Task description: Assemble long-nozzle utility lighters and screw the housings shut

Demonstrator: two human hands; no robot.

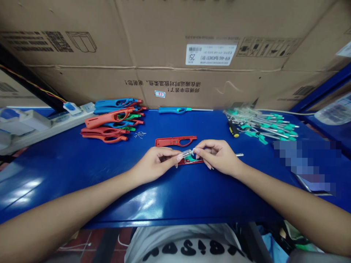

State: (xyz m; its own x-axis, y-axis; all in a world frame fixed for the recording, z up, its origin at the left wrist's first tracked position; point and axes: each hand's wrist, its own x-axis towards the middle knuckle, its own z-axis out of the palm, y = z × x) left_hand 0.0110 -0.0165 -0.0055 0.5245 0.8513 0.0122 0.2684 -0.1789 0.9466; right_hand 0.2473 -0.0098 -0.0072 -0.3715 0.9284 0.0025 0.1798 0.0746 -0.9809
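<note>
Between thumb and fingers, my left hand [158, 163] holds a small clear tube [185, 155] above the blue table. My right hand [218, 156] pinches the whitish tip at the tube's right end. Just under both hands lies a red casing half [197, 162] with a teal part [190, 158] and thin wires in it, partly hidden by the fingers. A metal rod [239, 155] sticks out to the right of my right hand. Behind the hands rests another red casing half [175, 141] with an oval opening.
Red, blue and green lighter casings [109, 120] are piled at the back left, beside small screws [140, 134] and a power strip [55, 122]. A blue lighter [175, 110] lies by the cardboard [164, 54]. Metal rods with teal parts [271, 126] and a screwdriver [233, 129] are at right.
</note>
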